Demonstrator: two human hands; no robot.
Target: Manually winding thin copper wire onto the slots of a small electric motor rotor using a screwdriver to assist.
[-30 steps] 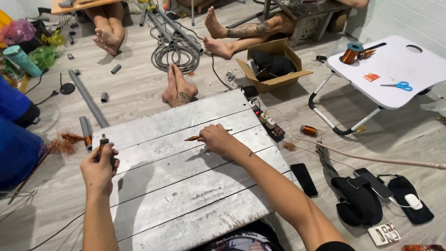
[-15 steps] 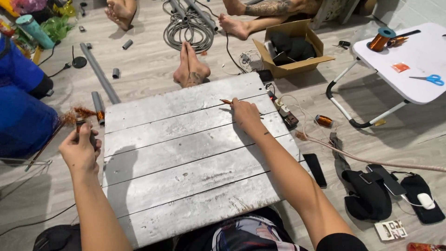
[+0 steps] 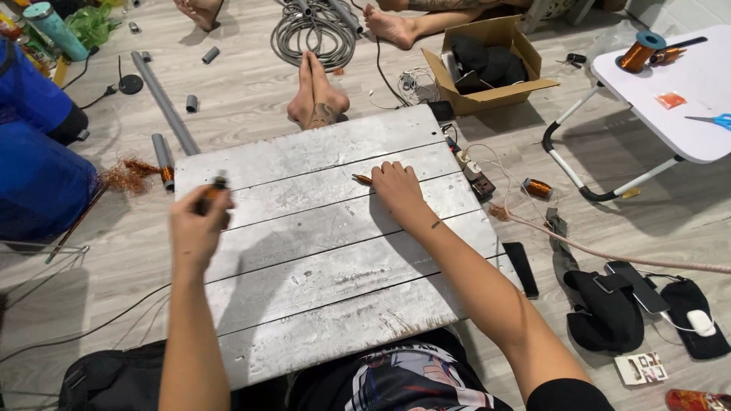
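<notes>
A grey wooden board (image 3: 335, 259) of several planks lies across my lap. Over its left edge my left hand (image 3: 196, 228) is raised and closed around a small dark tool with copper wire on it (image 3: 213, 190). My right hand (image 3: 396, 189) rests knuckles-up on the upper middle of the board, pinching the end of a thin copper-coloured piece (image 3: 361, 180) that pokes out to its left. A strand between the two hands is too fine to make out.
Another person's bare feet (image 3: 316, 95) sit just beyond the board. Grey pipe (image 3: 164, 103), loose copper wire (image 3: 129, 173) and a cable coil (image 3: 316, 30) lie on the floor. Right: cardboard box (image 3: 487, 65), white folding table (image 3: 670, 91), power strip (image 3: 472, 171), phones, black pouches.
The view has dropped closer to the board. My left hand moved right and up, from off the left edge toward the board. My right hand stays on the upper planks.
</notes>
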